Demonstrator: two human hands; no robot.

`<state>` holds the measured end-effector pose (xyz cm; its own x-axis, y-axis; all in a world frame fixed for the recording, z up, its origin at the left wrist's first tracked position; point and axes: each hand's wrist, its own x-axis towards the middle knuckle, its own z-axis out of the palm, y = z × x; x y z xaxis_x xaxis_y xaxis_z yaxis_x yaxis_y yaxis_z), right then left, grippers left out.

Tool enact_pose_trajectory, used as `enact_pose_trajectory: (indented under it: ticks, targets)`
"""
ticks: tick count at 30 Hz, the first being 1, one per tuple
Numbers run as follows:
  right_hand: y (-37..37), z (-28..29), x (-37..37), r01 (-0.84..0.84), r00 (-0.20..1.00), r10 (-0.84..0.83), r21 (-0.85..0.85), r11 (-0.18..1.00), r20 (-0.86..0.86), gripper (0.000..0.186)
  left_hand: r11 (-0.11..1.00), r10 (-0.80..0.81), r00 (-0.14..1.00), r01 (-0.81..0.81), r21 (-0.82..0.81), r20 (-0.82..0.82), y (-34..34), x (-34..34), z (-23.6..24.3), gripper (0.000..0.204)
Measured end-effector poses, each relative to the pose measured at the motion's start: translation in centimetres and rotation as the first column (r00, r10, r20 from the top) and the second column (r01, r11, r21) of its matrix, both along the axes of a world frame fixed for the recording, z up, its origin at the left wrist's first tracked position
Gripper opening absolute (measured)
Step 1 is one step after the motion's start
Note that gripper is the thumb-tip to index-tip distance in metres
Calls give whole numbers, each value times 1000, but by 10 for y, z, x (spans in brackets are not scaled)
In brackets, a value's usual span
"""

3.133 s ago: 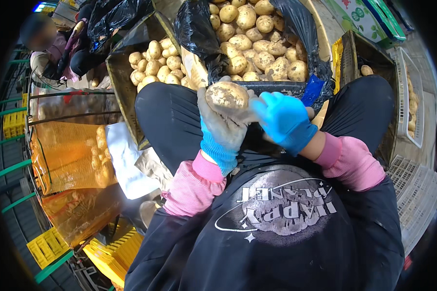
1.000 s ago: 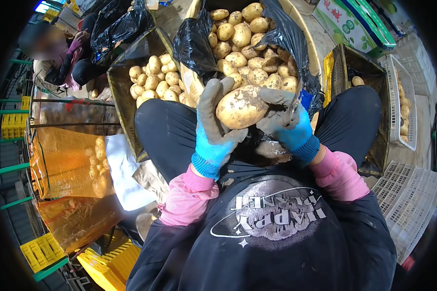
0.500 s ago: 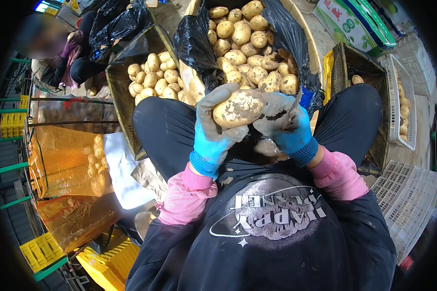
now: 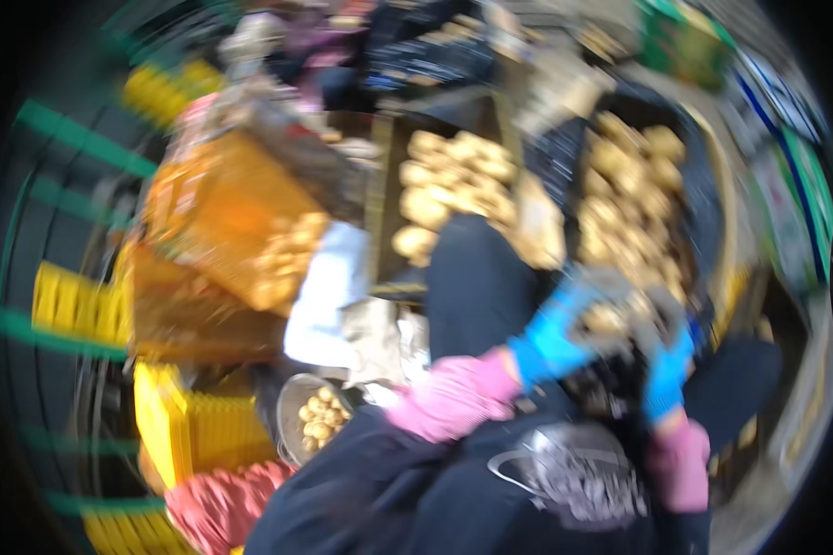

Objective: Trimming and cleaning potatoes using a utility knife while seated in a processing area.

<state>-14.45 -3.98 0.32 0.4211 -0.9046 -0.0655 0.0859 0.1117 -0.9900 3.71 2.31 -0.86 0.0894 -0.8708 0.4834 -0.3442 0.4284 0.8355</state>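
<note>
Motion blur smears the whole picture. My left hand, in a blue glove with dirty grey palm, is closed on a potato between my knees. My right hand, gloved alike, touches the potato from the other side; its fingers are too smeared to read. Just beyond my hands stands a box lined with black plastic, heaped with potatoes. A second, narrower box of potatoes is to its left, past my left knee.
At left are an orange mesh sack, stacked yellow crates and white paper. A metal bowl holds several small potatoes. A co-worker in pink and dark clothing is at the back; a green carton stands back right.
The view has swung sharply left, so the boxes, sacks and my hands appear farther right, and the bowl of small potatoes shows. The potato is still in my grasp.
</note>
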Motion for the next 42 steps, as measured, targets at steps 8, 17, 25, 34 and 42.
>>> enact_pose_trajectory:
  ticks: [8,17,25,34,42]
  targets:
    - [-18,8,10,164,982,-137,221,961,-130,17,996,77,612,-84,32,-787,59,69,51,67]
    - [-55,-23,-14,-128,940,114,-22,992,-321,43,423,905,413,-896,-133,99,236,207,-8,49]
    - [-87,-50,-34,-171,925,166,15,985,-341,45,-113,950,-232,-879,463,-210,524,98,-221,54]
    - [-83,-31,10,-464,823,353,-168,870,-446,47,138,486,-384,-853,503,-785,619,97,-223,66]
    - [-157,-59,13,-496,848,464,-78,865,-255,53,-218,379,-362,-929,298,-852,607,117,-47,29]
